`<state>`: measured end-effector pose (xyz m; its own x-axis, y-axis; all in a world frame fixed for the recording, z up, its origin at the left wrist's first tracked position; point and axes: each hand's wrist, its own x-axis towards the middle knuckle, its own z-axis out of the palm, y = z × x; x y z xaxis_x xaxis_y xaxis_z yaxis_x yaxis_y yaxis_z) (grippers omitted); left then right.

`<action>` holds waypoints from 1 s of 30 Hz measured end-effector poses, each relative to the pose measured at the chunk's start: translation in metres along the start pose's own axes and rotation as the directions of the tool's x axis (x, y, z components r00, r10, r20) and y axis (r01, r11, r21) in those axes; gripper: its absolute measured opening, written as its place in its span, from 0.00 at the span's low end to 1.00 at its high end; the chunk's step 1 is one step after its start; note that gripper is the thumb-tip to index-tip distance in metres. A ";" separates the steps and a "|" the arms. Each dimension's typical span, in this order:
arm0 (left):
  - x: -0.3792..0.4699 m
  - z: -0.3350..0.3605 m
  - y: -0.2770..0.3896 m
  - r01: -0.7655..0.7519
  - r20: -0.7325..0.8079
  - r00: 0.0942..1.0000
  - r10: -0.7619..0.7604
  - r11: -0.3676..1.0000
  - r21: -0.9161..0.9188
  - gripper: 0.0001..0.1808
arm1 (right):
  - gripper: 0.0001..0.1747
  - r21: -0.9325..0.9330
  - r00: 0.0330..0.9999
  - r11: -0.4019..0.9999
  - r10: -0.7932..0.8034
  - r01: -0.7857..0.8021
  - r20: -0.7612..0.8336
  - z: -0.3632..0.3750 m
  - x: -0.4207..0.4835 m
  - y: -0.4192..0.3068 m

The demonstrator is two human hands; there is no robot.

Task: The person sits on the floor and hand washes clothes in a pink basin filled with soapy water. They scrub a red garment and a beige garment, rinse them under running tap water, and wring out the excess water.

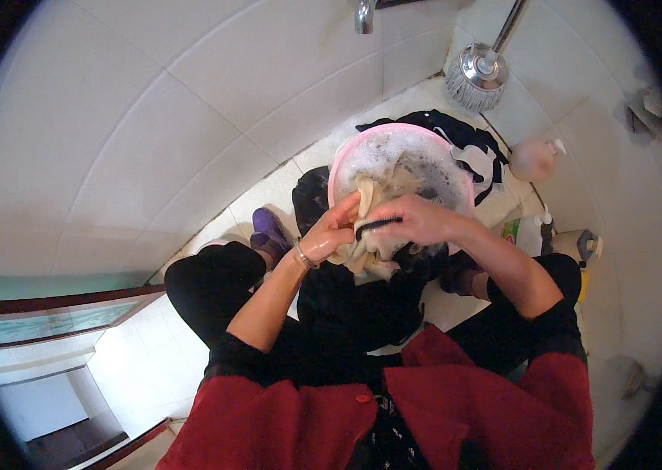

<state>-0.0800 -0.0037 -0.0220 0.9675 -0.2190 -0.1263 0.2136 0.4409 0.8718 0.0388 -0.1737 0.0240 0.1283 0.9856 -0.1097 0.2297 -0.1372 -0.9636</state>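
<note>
A pink-rimmed basin point(339, 161) of sudsy water stands on the tiled floor before me. My left hand point(334, 232) grips a wet cream-coloured cloth point(366, 252) over the basin's near edge. My right hand point(419, 220) is closed on the same cloth just beside it, with a narrow black brush or strip point(379, 223) across the fingers; which of the two it is, I cannot tell. Part of the cloth lies in the foam. Dark wet clothing point(360, 305) is heaped below my hands, and black and white garments point(477, 153) lie behind the basin.
A string mop point(477, 76) leans in the far corner. Right of the basin stand a pinkish round container point(533, 160), a white plastic jug point(529, 235) and a pump bottle point(571, 247). A metal tap point(364, 16) projects from the tiled wall. A doorway opens at lower left.
</note>
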 end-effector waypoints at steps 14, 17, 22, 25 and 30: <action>-0.050 0.018 0.046 0.112 -0.314 0.949 -0.018 0.952 0.283 0.15 | 0.17 -0.342 0.892 0.828 0.375 -0.445 -0.254 0.018 -0.018 0.111; -0.071 0.016 0.060 0.082 -0.185 0.983 0.003 0.887 0.454 0.17 | 0.17 -0.490 0.875 0.752 0.237 -0.440 -0.421 0.032 -0.022 0.161; -0.086 -0.003 0.056 0.229 -0.107 0.973 -0.202 0.869 0.440 0.20 | 0.16 0.010 0.759 0.902 0.369 -0.431 -0.536 0.025 -0.042 0.197; -0.092 -0.012 0.052 0.153 0.010 0.986 -0.165 0.933 0.327 0.20 | 0.12 0.438 0.765 0.830 0.519 -0.344 -0.381 -0.018 -0.062 0.180; -0.099 -0.019 0.057 0.035 0.015 0.999 -0.044 0.928 0.371 0.18 | 0.13 -0.156 0.819 0.804 0.563 -0.574 -0.114 -0.063 -0.087 0.177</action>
<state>-0.1612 0.0595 0.0313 0.9552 -0.2507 -0.1572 0.1820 0.0789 0.9801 0.1295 -0.2904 -0.1216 0.3444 0.7183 -0.6045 0.2609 -0.6918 -0.6733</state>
